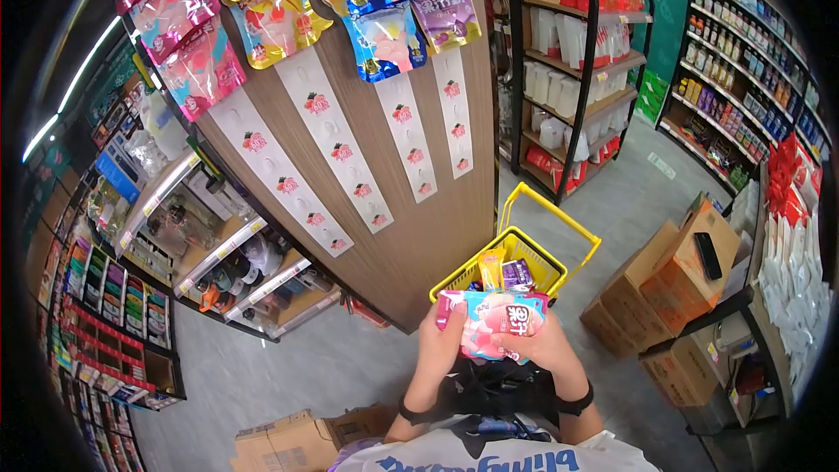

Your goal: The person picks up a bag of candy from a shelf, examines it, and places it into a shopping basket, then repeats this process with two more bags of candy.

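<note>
A pink and light-blue candy bag (pixel 494 325) is held in front of my chest. My left hand (pixel 440 332) grips its left end, and my right hand (pixel 535 341) grips its right side with the thumb across the front. Just beyond the bag stands a yellow basket (pixel 549 273) with its handle raised, holding a yellow packet (pixel 491 269) and a purple packet (pixel 517 274). Above, pink bags (pixel 205 70), yellow bags (pixel 278 22), blue bags (pixel 389 42) and purple bags (pixel 446 17) hang on white strips (pixel 336 144) fixed to a wooden panel (pixel 376 253).
Cardboard boxes (pixel 690 275) at the right carry a black phone (pixel 708 255). A flattened carton (pixel 284 446) lies at the lower left. Shelves (pixel 245 240) stand left of the panel, and a black-framed rack (pixel 577 79) stands behind the basket.
</note>
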`<state>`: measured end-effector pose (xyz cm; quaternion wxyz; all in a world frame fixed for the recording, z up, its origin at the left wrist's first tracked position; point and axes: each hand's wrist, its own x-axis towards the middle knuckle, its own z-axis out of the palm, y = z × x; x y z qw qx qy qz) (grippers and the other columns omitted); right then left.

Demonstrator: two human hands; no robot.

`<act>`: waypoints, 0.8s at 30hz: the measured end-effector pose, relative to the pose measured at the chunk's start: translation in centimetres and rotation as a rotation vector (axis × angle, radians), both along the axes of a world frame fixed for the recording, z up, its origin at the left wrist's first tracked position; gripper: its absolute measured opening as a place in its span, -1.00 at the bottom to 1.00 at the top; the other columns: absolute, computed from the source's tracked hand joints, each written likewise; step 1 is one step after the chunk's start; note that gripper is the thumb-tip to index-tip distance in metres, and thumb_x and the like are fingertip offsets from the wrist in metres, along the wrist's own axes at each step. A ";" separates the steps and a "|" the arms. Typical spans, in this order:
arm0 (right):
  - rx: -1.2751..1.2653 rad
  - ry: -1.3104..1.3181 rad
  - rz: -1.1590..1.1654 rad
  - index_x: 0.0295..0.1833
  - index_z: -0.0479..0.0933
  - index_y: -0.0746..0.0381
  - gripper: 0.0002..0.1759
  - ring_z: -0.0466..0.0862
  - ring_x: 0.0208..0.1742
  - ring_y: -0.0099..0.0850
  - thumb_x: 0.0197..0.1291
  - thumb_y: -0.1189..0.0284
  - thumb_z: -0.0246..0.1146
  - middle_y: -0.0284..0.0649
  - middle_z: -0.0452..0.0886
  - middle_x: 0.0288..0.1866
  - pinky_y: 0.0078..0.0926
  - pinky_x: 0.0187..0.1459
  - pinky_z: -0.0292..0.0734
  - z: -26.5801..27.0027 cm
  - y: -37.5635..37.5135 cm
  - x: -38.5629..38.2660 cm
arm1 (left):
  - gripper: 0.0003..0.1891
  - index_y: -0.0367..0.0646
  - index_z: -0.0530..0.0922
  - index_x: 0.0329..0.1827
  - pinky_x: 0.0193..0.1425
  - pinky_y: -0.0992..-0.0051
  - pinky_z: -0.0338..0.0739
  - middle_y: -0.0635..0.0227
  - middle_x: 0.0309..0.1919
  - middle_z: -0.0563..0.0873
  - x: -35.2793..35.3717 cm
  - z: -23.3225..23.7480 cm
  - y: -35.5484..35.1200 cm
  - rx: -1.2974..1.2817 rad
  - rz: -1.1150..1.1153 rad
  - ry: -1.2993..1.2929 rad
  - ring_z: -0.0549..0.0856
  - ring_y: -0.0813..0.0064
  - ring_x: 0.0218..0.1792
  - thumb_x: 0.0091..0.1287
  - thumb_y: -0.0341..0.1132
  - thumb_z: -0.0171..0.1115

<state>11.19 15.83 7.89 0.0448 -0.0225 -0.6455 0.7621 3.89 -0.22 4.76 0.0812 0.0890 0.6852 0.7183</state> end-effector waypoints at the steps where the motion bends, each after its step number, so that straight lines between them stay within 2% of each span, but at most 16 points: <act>1: 0.023 -0.006 0.015 0.04 0.43 0.34 -0.51 0.58 -0.14 -0.59 -0.04 0.55 0.41 -0.30 0.60 -0.14 -0.61 -0.14 0.52 -0.1 0.2 -0.1 | -0.70 -0.33 0.52 -0.10 -0.22 0.57 0.48 0.37 -0.37 0.65 -0.3 0.2 -0.1 0.024 0.018 -0.023 0.57 0.67 -0.34 0.32 -0.22 0.17; 2: 0.041 0.001 -0.046 0.04 0.44 0.33 -0.54 0.59 -0.15 -0.60 -0.01 0.54 0.40 -0.33 0.60 -0.16 -0.62 -0.15 0.51 -0.4 0.3 -0.1 | -0.70 -0.34 0.52 -0.06 -0.21 0.62 0.48 0.40 -0.33 0.64 -0.4 0.8 -0.3 0.058 0.009 -0.002 0.57 0.70 -0.32 0.31 -0.25 0.20; 5: -0.112 0.093 -0.190 0.01 0.46 0.31 -0.61 0.60 -0.22 -0.61 0.03 0.56 0.36 -0.35 0.61 -0.19 -0.65 -0.17 0.50 -1.2 0.6 -0.4 | -0.70 -0.34 0.51 -0.07 -0.21 0.64 0.47 0.41 -0.30 0.64 -1.3 1.0 -1.3 0.118 0.052 -0.007 0.56 0.70 -0.31 0.32 -0.26 0.20; 6: -0.083 0.066 -0.212 -0.09 0.49 0.28 -0.73 0.59 -0.23 -0.61 0.06 0.60 0.31 -0.33 0.63 -0.21 -0.64 -0.14 0.49 -2.0 1.2 -0.3 | -0.71 -0.34 0.51 -0.06 -0.22 0.64 0.48 0.41 -0.30 0.63 -1.6 1.2 -1.5 0.124 0.079 -0.024 0.56 0.71 -0.31 0.33 -0.26 0.19; 10: -0.010 0.092 -0.238 -0.18 0.50 0.30 -0.84 0.57 -0.32 -0.67 0.11 0.59 0.28 -0.37 0.62 -0.30 -0.70 -0.24 0.47 -3.1 2.2 -0.2 | -0.71 -0.33 0.50 -0.04 -0.20 0.64 0.49 0.39 -0.28 0.64 -2.1 1.9 -2.5 0.077 -0.017 -0.070 0.57 0.70 -0.28 0.32 -0.28 0.20; 13: -0.002 0.088 -0.327 -0.23 0.53 0.32 -0.90 0.55 -0.35 -0.70 0.11 0.59 0.27 -0.39 0.61 -0.35 -0.71 -0.28 0.46 -3.1 2.4 -0.4 | -0.68 -0.33 0.49 -0.02 -0.18 0.62 0.50 0.38 -0.25 0.65 -2.0 1.5 -2.4 0.015 -0.087 0.035 0.58 0.69 -0.27 0.30 -0.26 0.22; 17: 0.145 0.110 -0.462 -0.27 0.54 0.35 -0.93 0.51 -0.37 -0.69 0.10 0.61 0.25 -0.40 0.59 -0.40 -0.70 -0.31 0.43 -3.7 3.4 -0.6 | -0.68 -0.32 0.52 -0.04 -0.18 0.57 0.52 0.37 -0.34 0.68 -1.9 0.9 -2.0 -0.183 -0.114 0.131 0.61 0.64 -0.31 0.28 -0.26 0.25; 21: 0.400 0.131 -0.632 -0.23 0.52 0.36 -0.92 0.52 -0.34 -0.68 0.13 0.64 0.20 -0.37 0.58 -0.37 -0.71 -0.28 0.43 -3.4 4.2 0.1 | -0.78 -0.27 0.55 -0.17 -0.41 0.68 0.49 0.34 -0.47 0.68 -1.8 1.8 -2.5 -0.132 -0.170 -0.066 0.60 0.72 -0.48 0.31 -0.26 0.21; 22: 0.473 0.132 -0.693 -0.22 0.51 0.36 -0.92 0.53 -0.32 -0.69 0.15 0.65 0.18 -0.37 0.58 -0.34 -0.72 -0.26 0.43 -3.1 4.4 0.3 | -0.80 -0.23 0.53 -0.27 -0.57 0.74 0.38 0.35 -0.55 0.65 -2.2 1.6 -2.9 -0.129 -0.103 -0.060 0.55 0.75 -0.62 0.35 -0.24 0.16; 24: 0.337 0.177 -0.769 -0.24 0.51 0.37 -0.92 0.48 -0.38 -0.66 0.13 0.66 0.17 -0.33 0.54 -0.40 -0.67 -0.33 0.40 -3.9 6.4 0.4 | -0.79 -0.20 0.52 -0.30 -0.60 0.74 0.32 0.38 -0.58 0.63 -3.5 1.0 -4.6 -0.010 -0.025 -0.063 0.52 0.74 -0.66 0.36 -0.23 0.14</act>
